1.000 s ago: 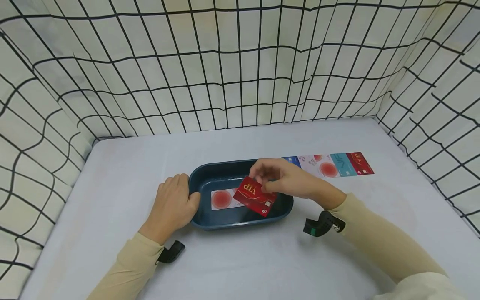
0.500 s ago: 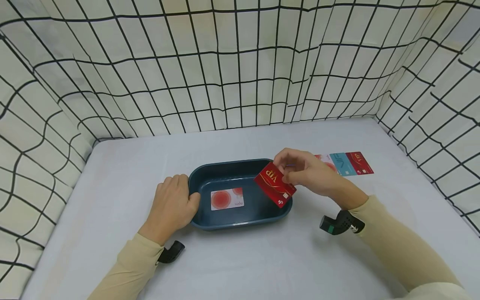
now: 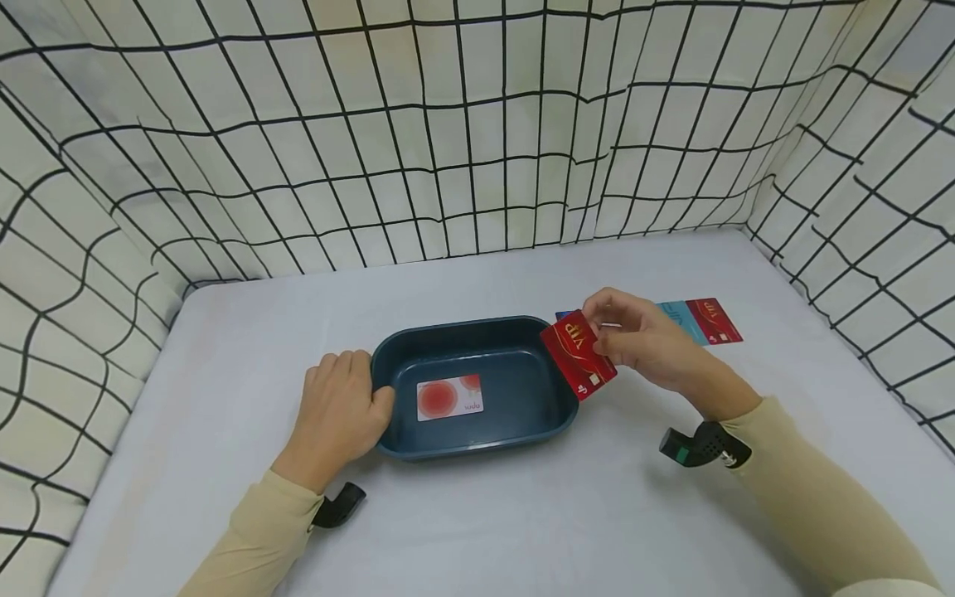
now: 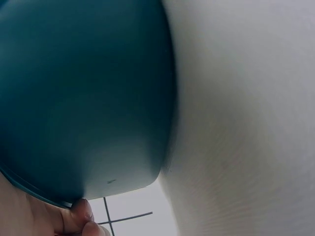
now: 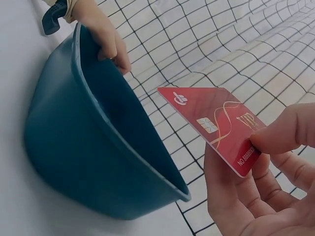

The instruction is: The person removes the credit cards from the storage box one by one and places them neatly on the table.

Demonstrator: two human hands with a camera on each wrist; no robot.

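My left hand [image 3: 339, 414] grips the left rim of a dark teal plastic tray [image 3: 477, 448], its thumb over the rim. Inside the tray, left of its middle, a white card with red circles [image 3: 450, 398] lies flat. Between the thumb and fingers of my right hand [image 3: 645, 344] is a red VIP card [image 3: 578, 355], tilted and raised at the tray's right rim. The right wrist view shows this VIP card [image 5: 216, 125] with a gold chip and gold lines, pinched at one end, apart from the tray [image 5: 78, 147].
Behind my right hand a row of cards lies on the white table [image 3: 477, 531]: the edge of a blue card [image 3: 564, 315], a light-blue card [image 3: 681, 315] and another red VIP card [image 3: 715, 320]. Black wire mesh [image 3: 418, 166] encloses the back and sides.
My right hand has moved right with the red VIP card, from above the tray's middle to its right rim. The white card in the tray is now fully uncovered. My left hand stays put.
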